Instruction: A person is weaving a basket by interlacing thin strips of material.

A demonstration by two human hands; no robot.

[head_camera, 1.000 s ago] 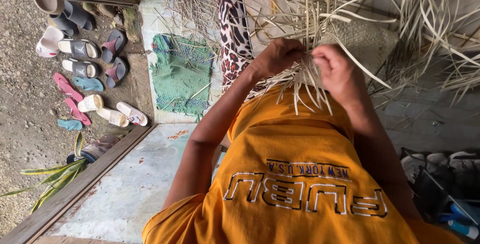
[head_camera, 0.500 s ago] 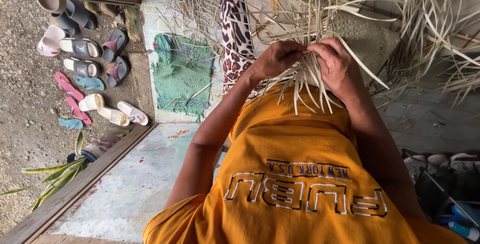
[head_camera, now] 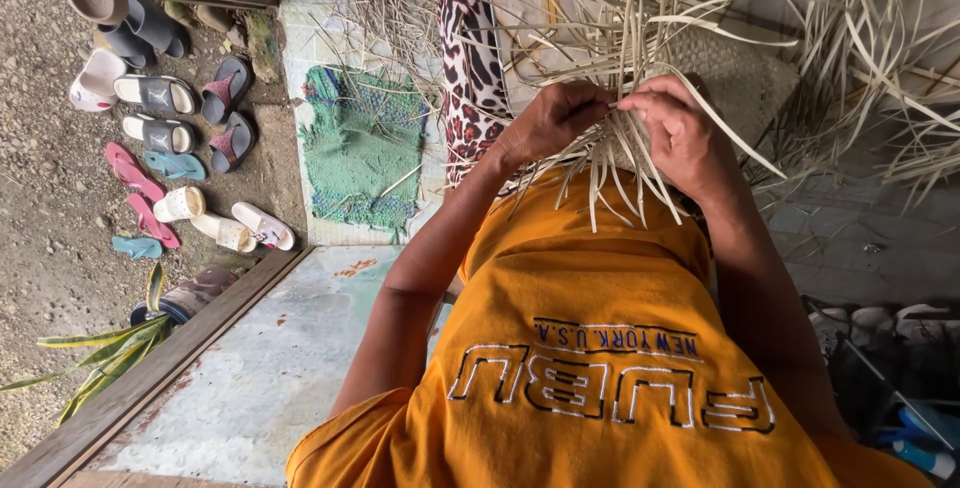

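Left grip: the left hand (head_camera: 548, 124) has its fingers curled shut around a few pale, flat dried palm-leaf strips (head_camera: 620, 163), pinching them near the middle of the bundle.
Right grip: the right hand (head_camera: 682, 130) is closed too, thumb and forefinger pressed on the same strips, fingertips almost touching those of the left hand.
Strips: they hang down from both hands over the front of the orange printed T-shirt (head_camera: 590, 348), loose ends fanned out; above the hands they spread upward and outward in a spray.
Woven piece: a tan, finely plaited mat section (head_camera: 735, 73) lies just behind the right hand, and the held strips run into its edge.
Leg: a limb in red, black and white animal-print cloth (head_camera: 472, 68) stretches away just beside the left hand.
Loose material: more dry strips (head_camera: 880, 58) lie piled on the floor at the right.
Floor: a green knitted doormat (head_camera: 362, 148) lies on pale tiles left of the leg; a worn grey slab (head_camera: 250, 378) sits nearer the person.
Yard: on the gravel at far left stand many slippers and sandals (head_camera: 160, 133), grey, pink, teal and cream, well apart from the hands.
Plant: yellow-green striped leaves (head_camera: 100, 368) poke in at the lower left.
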